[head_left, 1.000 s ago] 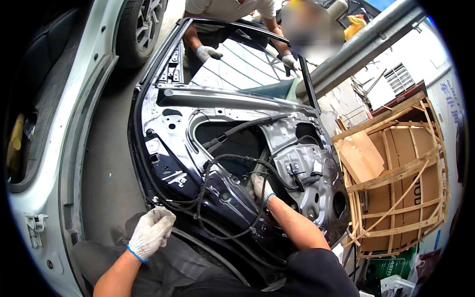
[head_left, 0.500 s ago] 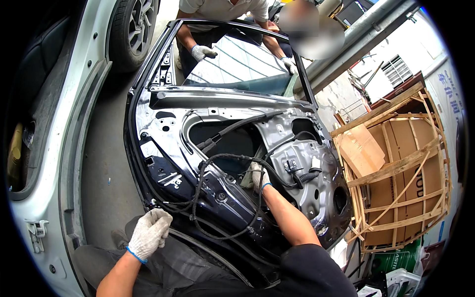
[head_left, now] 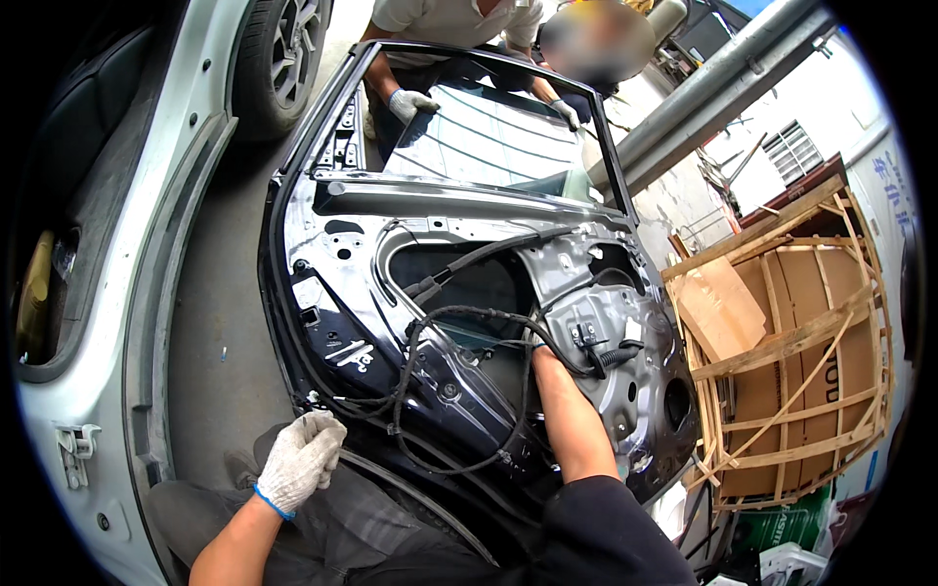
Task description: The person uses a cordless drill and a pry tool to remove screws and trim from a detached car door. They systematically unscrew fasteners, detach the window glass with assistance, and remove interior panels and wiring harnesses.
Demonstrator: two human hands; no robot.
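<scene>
Reaching through a dark rounded opening (head_left: 493,283), the right hand (head_left: 537,344) is mostly hidden, its grip impossible to tell. Around it spreads a silver-and-black metal car door (head_left: 430,376). Black tape-wrapped wiring (head_left: 396,402) loops left of that hand. The left hand (head_left: 305,451), wearing a whitish knitted glove (head_left: 289,471), is curled closed beside the door's near edge.

The person's right forearm (head_left: 575,415) reaches out of sight into a bare metal car door (head_left: 445,389), beside looped black cable (head_left: 469,310), while the white-gloved left hand (head_left: 301,454) curls near the door's edge and a co-worker's gloved hands (head_left: 412,104) meet the window glass (head_left: 479,137).
</scene>
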